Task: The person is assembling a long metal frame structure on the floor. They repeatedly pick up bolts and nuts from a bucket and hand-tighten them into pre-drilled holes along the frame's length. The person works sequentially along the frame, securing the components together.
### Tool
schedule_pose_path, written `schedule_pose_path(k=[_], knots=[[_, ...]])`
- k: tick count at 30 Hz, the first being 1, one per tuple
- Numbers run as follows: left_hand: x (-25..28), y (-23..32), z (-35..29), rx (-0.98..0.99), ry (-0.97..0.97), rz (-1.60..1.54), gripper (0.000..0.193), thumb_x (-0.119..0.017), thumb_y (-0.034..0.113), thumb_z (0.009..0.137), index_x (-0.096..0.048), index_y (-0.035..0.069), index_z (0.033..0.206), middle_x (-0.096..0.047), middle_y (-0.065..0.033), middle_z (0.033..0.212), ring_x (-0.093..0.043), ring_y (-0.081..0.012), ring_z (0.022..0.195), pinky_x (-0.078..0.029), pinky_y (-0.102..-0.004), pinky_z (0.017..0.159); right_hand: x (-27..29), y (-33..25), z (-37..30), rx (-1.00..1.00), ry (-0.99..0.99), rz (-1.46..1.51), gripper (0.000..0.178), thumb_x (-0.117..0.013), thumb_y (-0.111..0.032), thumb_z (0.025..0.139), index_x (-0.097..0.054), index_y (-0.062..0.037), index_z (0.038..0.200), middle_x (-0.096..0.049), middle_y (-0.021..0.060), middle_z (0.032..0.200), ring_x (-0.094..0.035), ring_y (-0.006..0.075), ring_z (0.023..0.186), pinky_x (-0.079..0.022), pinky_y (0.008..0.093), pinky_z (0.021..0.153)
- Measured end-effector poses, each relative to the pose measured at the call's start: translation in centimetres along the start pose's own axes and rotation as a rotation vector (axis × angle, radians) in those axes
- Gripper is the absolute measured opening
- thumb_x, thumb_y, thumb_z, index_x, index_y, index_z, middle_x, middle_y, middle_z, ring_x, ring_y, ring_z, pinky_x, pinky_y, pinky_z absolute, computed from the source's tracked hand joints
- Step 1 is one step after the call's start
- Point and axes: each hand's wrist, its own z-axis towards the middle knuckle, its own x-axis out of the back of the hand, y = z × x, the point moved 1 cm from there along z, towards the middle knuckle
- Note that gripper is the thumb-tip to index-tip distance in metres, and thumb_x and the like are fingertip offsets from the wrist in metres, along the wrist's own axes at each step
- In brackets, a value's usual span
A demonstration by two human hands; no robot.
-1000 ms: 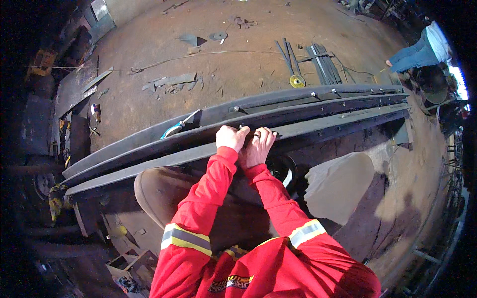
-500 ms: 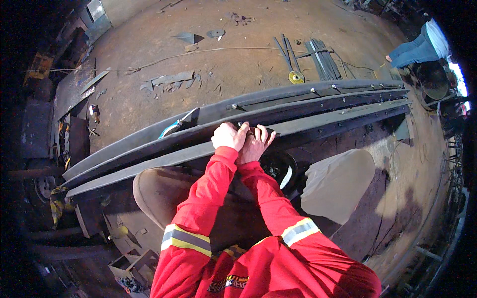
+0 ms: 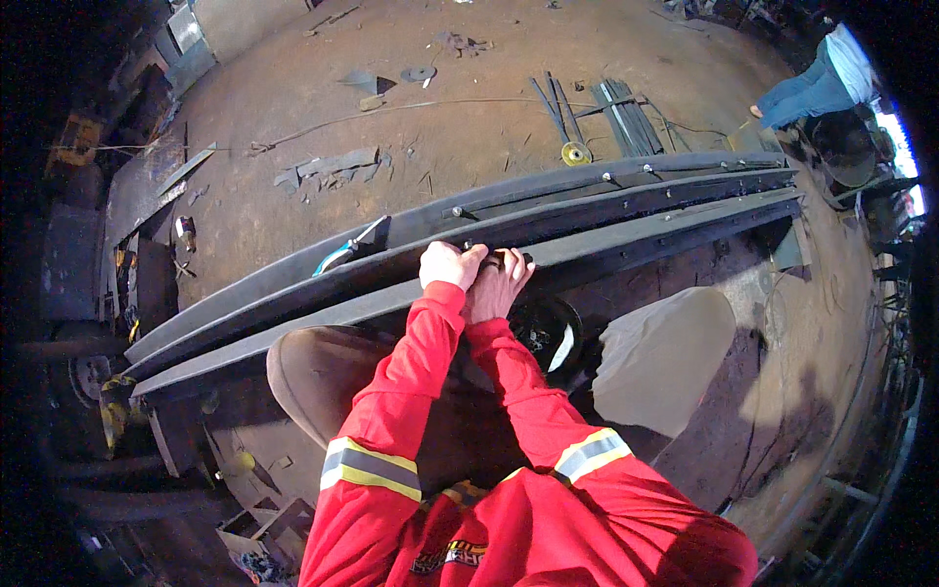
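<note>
My left hand (image 3: 450, 266) is closed over the long dark steel beams (image 3: 577, 243), its thumb and forefinger pinched at a small bolt (image 3: 469, 246). Right beside it, touching, my right hand (image 3: 497, 287) has its fingers curled over the nearer beam's edge. Something dark lies under those fingers, too hidden to name. More bolts (image 3: 608, 177) stick out along the beams to the right. A blue-handled tool (image 3: 335, 258) with a thin metal shaft rests on the far beam, left of my hands.
Below my hands, between my knees, stands a round black container (image 3: 548, 338). Across the floor lie metal scraps (image 3: 337, 161), a bundle of flat bars (image 3: 626, 117), a yellow disc (image 3: 576, 154) and a cable (image 3: 391, 106). Another person (image 3: 822, 83) is at the far right.
The view has shifted slightly. My right fingers have curled in a little more, while both hands stay at the same place on the beams.
</note>
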Motion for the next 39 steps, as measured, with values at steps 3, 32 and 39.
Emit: schedule_pose_path(k=[3, 32, 39], knots=[[-0.1, -0.1, 0.0, -0.051, 0.05, 0.046, 0.048, -0.075, 0.046, 0.063, -0.07, -0.002, 0.066, -0.065, -0.0206, 0.064, -0.068, -0.0322, 0.065, -0.055, -0.0381, 0.068, -0.1, 0.5, 0.0, -0.028, 0.146, 0.143, 0.026, -0.06, -0.023, 0.079, -0.061, 0.001, 0.088, -0.052, 0.0144, 0.115, -0.039, 0.0345, 0.124, -0.019, 0.0576, 0.11], [0.4, 0.7, -0.3, -0.142, 0.08, 0.128, 0.051, -0.067, 0.046, 0.071, -0.066, -0.005, 0.067, -0.063, -0.022, 0.062, -0.067, -0.0318, 0.063, -0.051, -0.0395, 0.062, -2.7, 1.1, -0.3, -0.023, 0.12, -0.013, 0.025, -0.056, -0.026, 0.079, -0.068, -0.0065, 0.088, -0.058, 0.0072, 0.107, -0.041, 0.0299, 0.123, -0.017, 0.0598, 0.11], [-1.9, -2.1, 3.0, -0.169, 0.054, -0.067, 0.037, -0.076, 0.032, 0.067, -0.064, -0.002, 0.06, -0.058, -0.0053, 0.051, -0.055, -0.0155, 0.049, -0.046, -0.0363, 0.052, 1.3, 0.6, 0.5, -0.06, 0.172, 0.198, 0.038, -0.066, -0.02, 0.067, -0.058, 0.0041, 0.095, -0.05, 0.0185, 0.112, -0.041, 0.0381, 0.12, -0.023, 0.0581, 0.109]])
